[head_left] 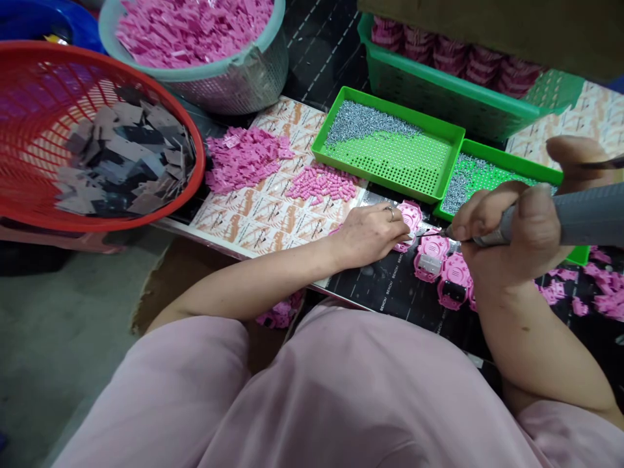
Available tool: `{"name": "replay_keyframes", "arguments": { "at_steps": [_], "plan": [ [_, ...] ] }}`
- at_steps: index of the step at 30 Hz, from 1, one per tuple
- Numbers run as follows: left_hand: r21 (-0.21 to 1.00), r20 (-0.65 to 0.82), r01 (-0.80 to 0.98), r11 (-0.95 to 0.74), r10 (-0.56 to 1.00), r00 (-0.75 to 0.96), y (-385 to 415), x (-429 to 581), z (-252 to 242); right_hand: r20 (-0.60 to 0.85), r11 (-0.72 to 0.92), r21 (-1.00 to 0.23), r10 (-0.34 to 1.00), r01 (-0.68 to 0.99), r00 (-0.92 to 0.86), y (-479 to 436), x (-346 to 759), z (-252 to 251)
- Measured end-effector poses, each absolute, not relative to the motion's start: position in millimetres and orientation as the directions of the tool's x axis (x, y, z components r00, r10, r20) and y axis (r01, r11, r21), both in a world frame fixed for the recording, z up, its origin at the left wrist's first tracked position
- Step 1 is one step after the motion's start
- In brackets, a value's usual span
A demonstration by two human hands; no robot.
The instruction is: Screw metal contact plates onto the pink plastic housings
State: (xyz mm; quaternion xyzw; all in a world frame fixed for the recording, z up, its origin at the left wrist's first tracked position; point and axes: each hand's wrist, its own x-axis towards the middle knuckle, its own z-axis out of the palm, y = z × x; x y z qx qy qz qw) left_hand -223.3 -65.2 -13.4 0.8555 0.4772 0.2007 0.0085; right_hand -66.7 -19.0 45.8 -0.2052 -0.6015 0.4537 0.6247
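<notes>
R grip (521, 227) clasped grey screwdriver (595, 213), hiding pt of small green tray (521, 162); L grip (370, 234) touched pink case (412, 213), pinch unclear, w/ red basket (197, 162) & green crate (439, 97) nearby.

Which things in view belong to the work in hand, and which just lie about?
Likely belong:
grey driver, in the right hand
pink casing, at the left hand
metal screws, in the larger green tray

Apparently just nearby, untouched, though possibly supplies:
red basket of flat grey pieces
pale mesh basket of pink parts
</notes>
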Motion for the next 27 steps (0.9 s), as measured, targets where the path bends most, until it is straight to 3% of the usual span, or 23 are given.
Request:
{"name": "replay_keyframes", "arguments": {
  "at_steps": [2, 7, 12, 18, 27],
  "plan": [
    [0.178, 0.361, 0.796, -0.579, 0.791, 0.494, -64, -223, -14, 0.618, 0.54, -0.752, 0.776, -0.378, -0.122, -21, -70, 49],
    [0.19, 0.328, 0.758, -0.624, 0.768, 0.55, -65, -223, -16, 0.597, 0.498, -0.761, 0.788, -0.417, -0.149, -26, -71, 52],
    [0.291, 0.278, 0.769, -0.569, 0.82, 0.501, -67, -221, -16, 0.516, 0.43, -0.815, 0.844, -0.389, -0.149, -32, -69, 56],
    [0.388, 0.258, 0.736, -0.554, 0.832, 0.491, -67, -222, -15, 0.549, 0.431, -0.811, 0.794, -0.394, -0.26, -33, -68, 63],
    [0.608, 0.241, 0.636, -0.476, 0.873, 0.423, -66, -220, -17, 0.57, 0.438, -0.778, 0.793, -0.449, -0.215, -35, -73, 61]
  ]
}}
